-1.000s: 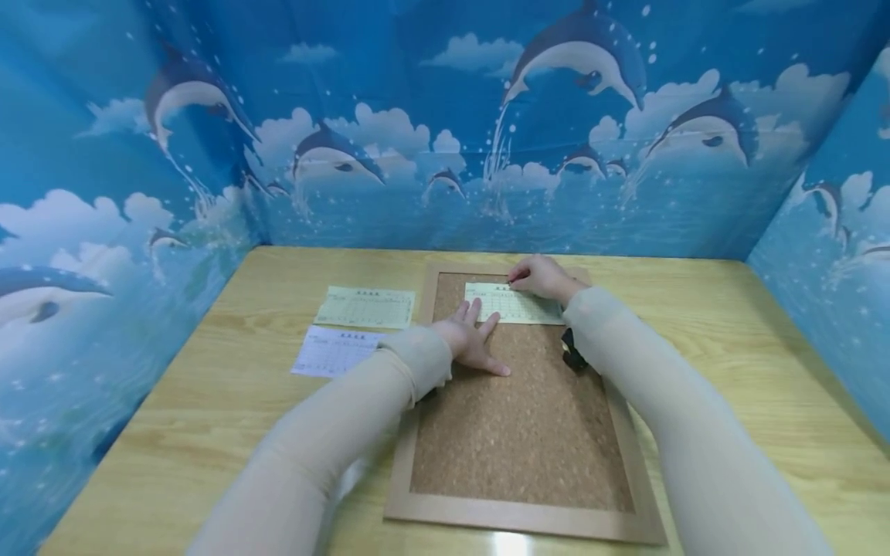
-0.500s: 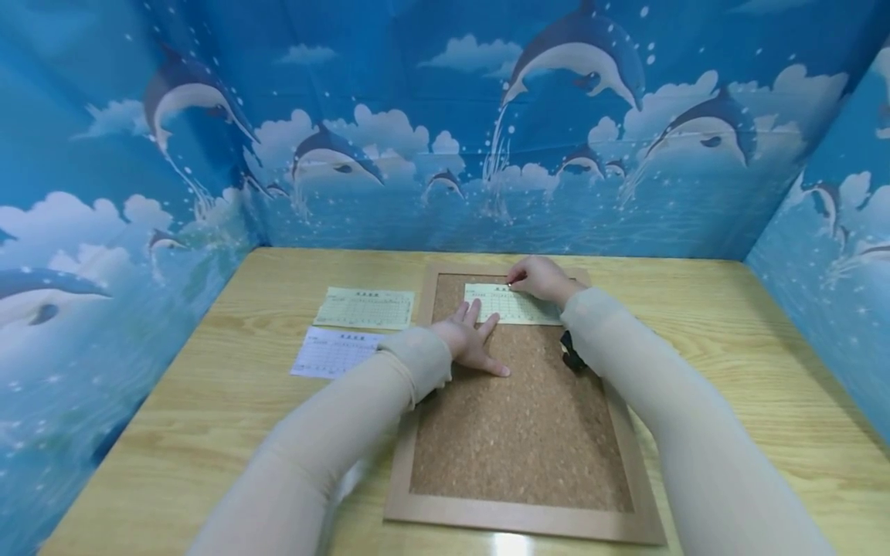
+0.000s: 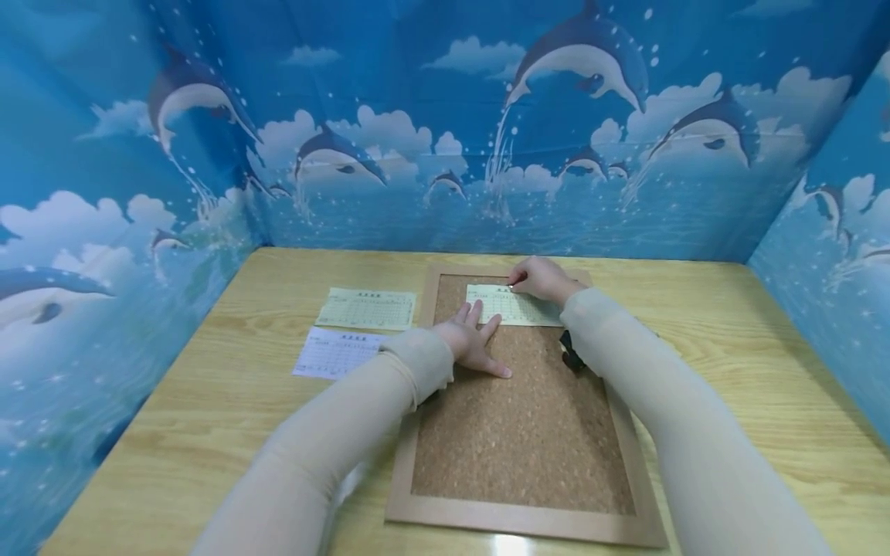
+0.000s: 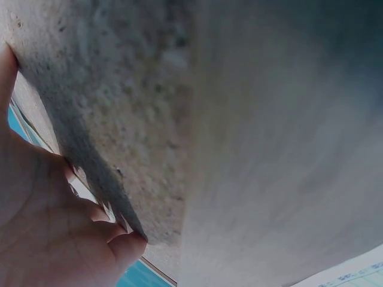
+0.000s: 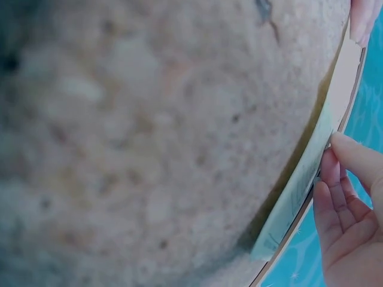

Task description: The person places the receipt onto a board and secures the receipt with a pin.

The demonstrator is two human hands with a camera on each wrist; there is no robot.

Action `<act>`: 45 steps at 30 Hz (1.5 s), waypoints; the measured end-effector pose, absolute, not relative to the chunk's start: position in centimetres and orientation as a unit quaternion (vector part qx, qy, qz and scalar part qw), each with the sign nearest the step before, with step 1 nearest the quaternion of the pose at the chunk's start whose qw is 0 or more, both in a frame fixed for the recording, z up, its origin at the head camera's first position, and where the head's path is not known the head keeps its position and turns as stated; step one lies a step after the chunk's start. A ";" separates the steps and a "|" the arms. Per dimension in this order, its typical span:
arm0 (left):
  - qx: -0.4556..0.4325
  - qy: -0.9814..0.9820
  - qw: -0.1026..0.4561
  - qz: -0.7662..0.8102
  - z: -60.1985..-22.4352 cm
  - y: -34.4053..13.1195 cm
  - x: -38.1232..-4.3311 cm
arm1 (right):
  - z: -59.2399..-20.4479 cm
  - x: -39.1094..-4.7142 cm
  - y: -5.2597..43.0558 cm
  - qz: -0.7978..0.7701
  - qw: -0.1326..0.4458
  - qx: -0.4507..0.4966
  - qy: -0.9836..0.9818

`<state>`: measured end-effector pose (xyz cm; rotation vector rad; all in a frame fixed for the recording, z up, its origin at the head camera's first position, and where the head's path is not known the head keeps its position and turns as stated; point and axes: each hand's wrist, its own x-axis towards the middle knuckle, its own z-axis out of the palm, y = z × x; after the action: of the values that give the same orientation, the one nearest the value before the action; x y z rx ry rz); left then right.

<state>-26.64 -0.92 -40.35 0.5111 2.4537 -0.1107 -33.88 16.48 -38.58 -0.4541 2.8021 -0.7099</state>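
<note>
A pale green printed slip (image 3: 497, 309) lies across the top of a framed cork board (image 3: 521, 432). My left hand (image 3: 473, 347) rests on the board with fingers spread, fingertips on the slip's lower left part. At the slip's top edge, my right hand (image 3: 545, 279) pinches a small dark-red pin (image 3: 511, 286), mostly hidden by the fingers. The right wrist view shows the thumb and index finger of the right hand (image 5: 353, 209) together over the slip (image 5: 296, 185). In the left wrist view the left hand (image 4: 54, 221) lies along the cork (image 4: 131, 119).
Left of the board, another pale green slip (image 3: 368, 309) lies on the wooden table (image 3: 208, 417), above a white slip (image 3: 330, 355) partly covered by the left sleeve. Curtains with dolphins (image 3: 445, 208) enclose the back and sides of the table.
</note>
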 end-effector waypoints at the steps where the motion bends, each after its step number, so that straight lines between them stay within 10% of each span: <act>1: 0.194 0.929 0.311 -0.043 -40.3 -0.9 -26.6 | -38.6 -33.9 16.5 -0.243 0.109 -0.153 0.952; 45: 0.188 0.929 0.317 -0.045 -40.0 -0.6 -26.3 | -39.0 -34.5 17.2 -0.329 0.157 -0.092 0.927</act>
<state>-26.33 -0.62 -40.01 0.4947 2.4449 -0.1188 -34.47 17.21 -39.03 -0.2633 2.6521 -0.9407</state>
